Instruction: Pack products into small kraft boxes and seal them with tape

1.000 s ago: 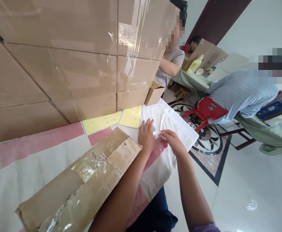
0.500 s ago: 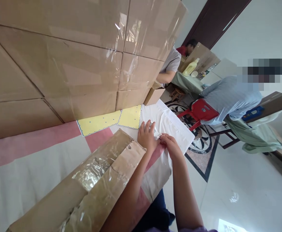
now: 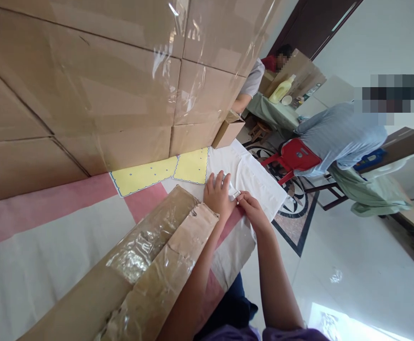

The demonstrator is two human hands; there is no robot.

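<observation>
My left hand (image 3: 217,195) rests on the cloth-covered table (image 3: 50,255), its fingers curled around a small white and clear item (image 3: 234,193). My right hand (image 3: 250,208) meets it from the right and pinches the same small item between thumb and fingertips. Both hands sit just past the end of a long taped cardboard box (image 3: 146,265) that lies across the table in front of me. The item is too small to name.
A wall of taped cardboard boxes (image 3: 114,80) stands along the table's far side, with a small open box (image 3: 229,130) at its end. Yellow dotted cards (image 3: 164,171) lie at its foot. Other people sit at the right by a red chair (image 3: 294,158).
The view has tilted slightly. Both hands have stayed together on the small item and shifted a little up and toward the boxes.
</observation>
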